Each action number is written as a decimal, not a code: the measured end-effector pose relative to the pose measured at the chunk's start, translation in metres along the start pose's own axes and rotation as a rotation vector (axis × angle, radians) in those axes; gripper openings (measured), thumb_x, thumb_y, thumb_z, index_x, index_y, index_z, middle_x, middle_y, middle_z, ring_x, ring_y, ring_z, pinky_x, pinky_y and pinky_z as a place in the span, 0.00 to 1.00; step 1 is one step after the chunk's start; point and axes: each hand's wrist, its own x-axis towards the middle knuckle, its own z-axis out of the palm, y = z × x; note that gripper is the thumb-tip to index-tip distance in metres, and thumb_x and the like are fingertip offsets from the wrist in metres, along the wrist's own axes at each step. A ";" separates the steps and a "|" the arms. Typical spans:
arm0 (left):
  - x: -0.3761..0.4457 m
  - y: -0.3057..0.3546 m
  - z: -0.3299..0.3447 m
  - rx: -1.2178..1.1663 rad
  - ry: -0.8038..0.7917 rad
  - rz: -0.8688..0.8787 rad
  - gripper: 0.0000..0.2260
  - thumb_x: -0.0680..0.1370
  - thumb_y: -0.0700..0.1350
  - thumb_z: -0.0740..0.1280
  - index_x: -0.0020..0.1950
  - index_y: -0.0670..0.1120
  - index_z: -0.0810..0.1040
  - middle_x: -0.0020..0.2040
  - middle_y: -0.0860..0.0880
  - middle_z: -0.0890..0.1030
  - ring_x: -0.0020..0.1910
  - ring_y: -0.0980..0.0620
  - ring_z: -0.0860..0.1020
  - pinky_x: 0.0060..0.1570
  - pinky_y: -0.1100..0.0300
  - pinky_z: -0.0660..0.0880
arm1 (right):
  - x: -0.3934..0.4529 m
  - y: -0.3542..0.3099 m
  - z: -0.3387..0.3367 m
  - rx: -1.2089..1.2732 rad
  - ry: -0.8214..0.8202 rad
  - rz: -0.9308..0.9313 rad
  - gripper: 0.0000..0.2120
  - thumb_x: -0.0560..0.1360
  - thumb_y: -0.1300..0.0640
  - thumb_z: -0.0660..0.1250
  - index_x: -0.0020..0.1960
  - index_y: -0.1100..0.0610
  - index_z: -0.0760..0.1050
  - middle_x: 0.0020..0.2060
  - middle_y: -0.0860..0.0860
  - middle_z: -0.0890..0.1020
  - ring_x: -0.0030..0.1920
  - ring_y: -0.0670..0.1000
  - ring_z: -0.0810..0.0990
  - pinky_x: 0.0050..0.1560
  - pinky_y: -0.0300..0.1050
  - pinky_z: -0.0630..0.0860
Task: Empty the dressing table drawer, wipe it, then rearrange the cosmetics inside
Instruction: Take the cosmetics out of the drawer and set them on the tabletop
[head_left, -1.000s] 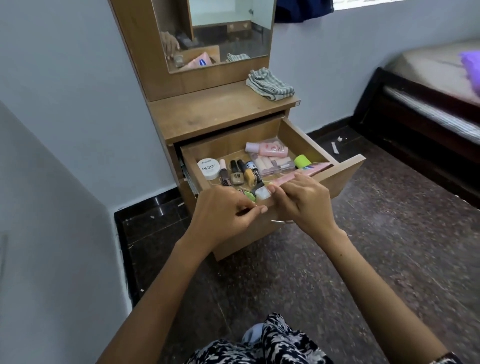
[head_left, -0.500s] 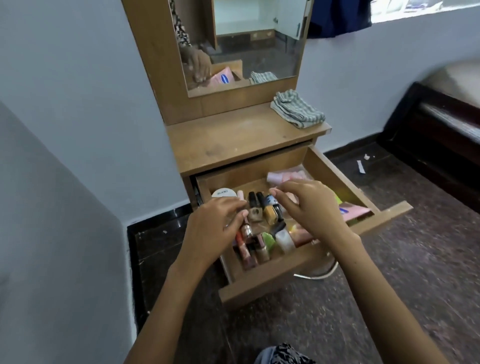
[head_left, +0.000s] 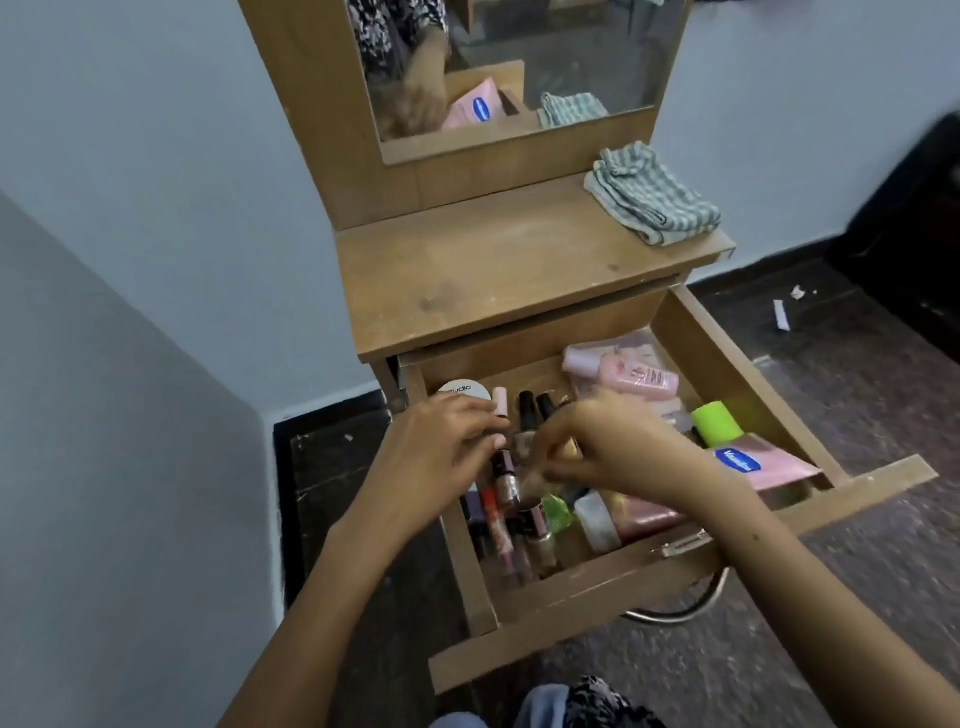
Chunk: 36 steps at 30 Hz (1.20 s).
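The wooden drawer (head_left: 730, 376) of the dressing table is pulled out and full of cosmetics. My left hand (head_left: 441, 462) reaches into its left side, thumb and index finger closing on a pink-capped tube (head_left: 500, 402) beside a white round compact (head_left: 462, 391). My right hand (head_left: 618, 452) is over the middle, its blurred fingertips pinching a small gold-capped bottle (head_left: 570, 449). Lipsticks and small bottles (head_left: 501, 530) lie at the front left. A pink lotion bottle (head_left: 636, 375), a green-capped item (head_left: 717, 423) and a pink tube with a blue label (head_left: 763, 466) lie on the right.
A striped green cloth (head_left: 652, 202) lies folded on the right of the table top (head_left: 493, 280), below the mirror (head_left: 545, 62). A grey wall stands close on the left. Dark floor (head_left: 857, 395) with paper scraps spreads to the right. A metal ring (head_left: 691, 610) shows under the drawer front.
The view has moved closer and lower over the drawer. Both hands went from its front edge down among the bottles; the right hand shifted left and now pinches a small bottle.
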 end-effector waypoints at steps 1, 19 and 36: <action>0.001 -0.003 0.000 -0.015 -0.011 0.002 0.10 0.76 0.46 0.67 0.56 0.50 0.82 0.59 0.52 0.81 0.60 0.55 0.75 0.57 0.56 0.72 | -0.001 -0.003 0.003 -0.010 -0.069 -0.012 0.07 0.72 0.46 0.68 0.49 0.45 0.81 0.44 0.43 0.84 0.46 0.45 0.80 0.49 0.45 0.77; 0.006 -0.011 -0.007 -0.472 0.151 0.052 0.15 0.74 0.60 0.63 0.59 0.57 0.76 0.54 0.67 0.77 0.57 0.68 0.73 0.59 0.71 0.64 | 0.006 -0.014 -0.039 0.536 0.355 -0.041 0.10 0.66 0.58 0.78 0.45 0.53 0.81 0.39 0.45 0.84 0.41 0.47 0.83 0.38 0.46 0.80; 0.063 -0.025 -0.053 -0.449 0.576 -0.145 0.11 0.70 0.51 0.75 0.51 0.52 0.82 0.42 0.63 0.81 0.46 0.68 0.78 0.45 0.79 0.68 | 0.085 -0.043 -0.057 0.759 0.716 -0.095 0.12 0.71 0.63 0.72 0.55 0.58 0.79 0.51 0.49 0.84 0.52 0.45 0.83 0.47 0.50 0.82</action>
